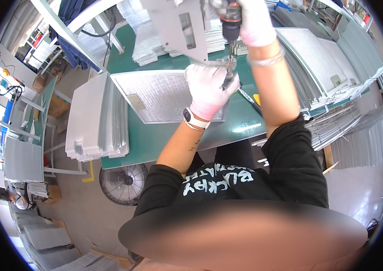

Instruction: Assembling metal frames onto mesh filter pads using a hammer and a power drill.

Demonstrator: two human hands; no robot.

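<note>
At the top of the view, my right hand [255, 25], in a white glove, is closed round an upright power screwdriver [231, 28]; the picture's edge cuts both off. Its thin bit points down at a small metal fixture [227, 63] under a grey machine bracket [178, 29]. Below the bit, my left hand [207, 88], also gloved, has its fingers curled and the thumb bent in beside a small dark part. What the fingers grip is not clear. Under this hand a silvery mesh filter panel [160, 95] with a thin frame lies on the green table [146, 144].
A thick stack of grey panels [92, 117] stands at the table's left edge. More mesh panels [309, 49] are stacked at the right. Behind the bracket lie piled metal sheets [146, 45]. A marker pen [247, 95] rests right of my left hand. A round floor fan [126, 180] stands below.
</note>
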